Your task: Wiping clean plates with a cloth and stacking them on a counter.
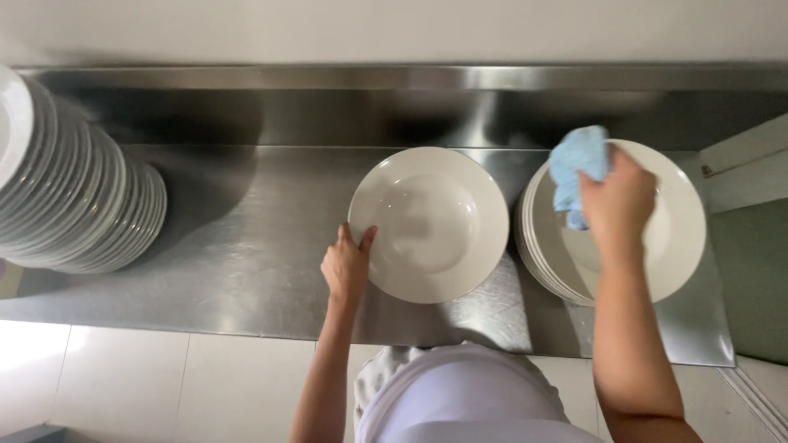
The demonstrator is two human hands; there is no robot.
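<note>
In the head view, the single white plate (431,223) lies flat on the steel counter (246,262), and it is the thing to place all else by; the left hand (346,267) holds this plate at its near left rim, fingers curled on the edge and thumb on top. Just to the right of the plate stands a short stack of white plates (657,246); the right hand (617,201) is above that stack, fingers closed tight on a blue cloth (579,164).

It looks like the plate-wiping step; the cloth hand is over the stack while the other hand steadies the single plate; the next move likely calls for a firm hold on the rim and a soft rub with the cloth.

Far to the left of the plate, a tall leaning pile of plates (82,205) is cut off by the picture edge; the right hand hides part of the top stack plate; whether any plate is wet or dry is hard to tell.
</note>
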